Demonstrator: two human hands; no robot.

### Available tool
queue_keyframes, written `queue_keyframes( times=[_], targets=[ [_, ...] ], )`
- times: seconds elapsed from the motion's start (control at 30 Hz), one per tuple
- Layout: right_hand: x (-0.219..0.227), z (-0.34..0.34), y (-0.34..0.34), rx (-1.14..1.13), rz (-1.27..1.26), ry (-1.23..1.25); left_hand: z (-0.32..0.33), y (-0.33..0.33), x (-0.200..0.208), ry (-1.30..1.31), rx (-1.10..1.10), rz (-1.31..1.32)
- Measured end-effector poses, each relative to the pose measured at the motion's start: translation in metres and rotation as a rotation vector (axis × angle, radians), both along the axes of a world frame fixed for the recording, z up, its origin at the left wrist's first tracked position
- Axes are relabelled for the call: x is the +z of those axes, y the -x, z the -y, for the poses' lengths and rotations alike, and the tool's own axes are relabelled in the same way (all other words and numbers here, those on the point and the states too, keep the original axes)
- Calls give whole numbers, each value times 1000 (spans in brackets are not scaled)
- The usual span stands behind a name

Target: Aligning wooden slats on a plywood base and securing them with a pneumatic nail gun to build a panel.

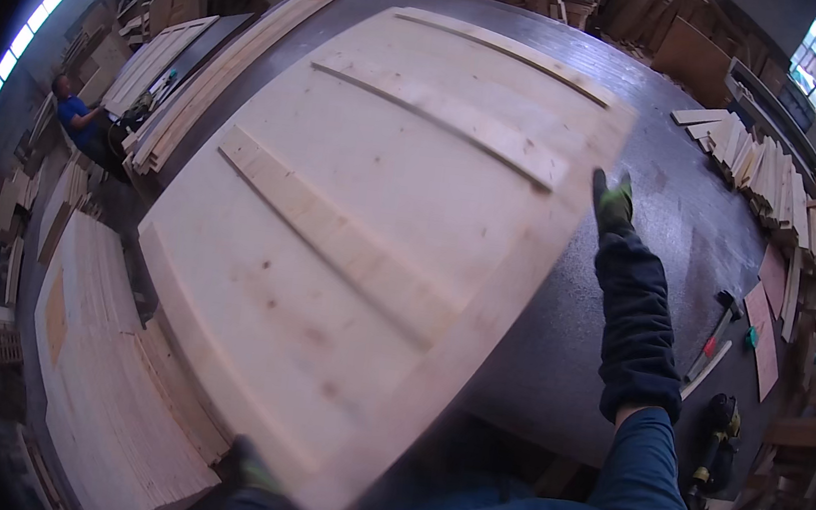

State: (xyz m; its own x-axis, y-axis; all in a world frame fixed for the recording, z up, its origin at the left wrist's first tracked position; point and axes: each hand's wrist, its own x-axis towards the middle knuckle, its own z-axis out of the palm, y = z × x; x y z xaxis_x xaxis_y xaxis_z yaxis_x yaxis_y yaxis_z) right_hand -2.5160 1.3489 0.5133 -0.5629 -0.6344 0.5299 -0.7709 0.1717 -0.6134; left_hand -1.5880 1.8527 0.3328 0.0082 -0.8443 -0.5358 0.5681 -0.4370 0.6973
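Observation:
A large pale wooden panel [374, 201] with several flat battens across it lies slantwise over the dark table, its near corner jutting past the table's front edge. At that near end, my left hand [257, 475], in a dark and green glove, grips the panel's left edge; it is blurred and partly hidden. Along the panel's right side is my right hand [615, 206], gloved the same way. Its fingers and thumb are apart, and the fingertips are at the edge; whether they press on it is unclear. The panel's near edge is smeared by motion.
A stack of wooden sheets [103, 371] stands at left. Long boards [238, 69] lie along the table's [615, 379] far left side. At right are a hammer [716, 336], a power drill [714, 441] and piled wood strips [755, 169]. A person [81, 122] in blue stands far left.

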Motion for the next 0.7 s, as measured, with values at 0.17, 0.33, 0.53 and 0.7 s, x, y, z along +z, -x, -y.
queue_keyframes(
  times=[0.17,0.33,0.53,0.7],
  targets=[
    [82,-107,-173,641,434,-228,-56,378,54,-289,-462,-393],
    [124,-240,-39,621,526,-516,168,417,219,1032,-827,866],
    [-7,-433,-33,96,1191,-743,410,-34,91,129,-49,2358],
    [-72,-420,-169,119,1554,-819,492,-235,109,-131,8,2111]
  ],
)
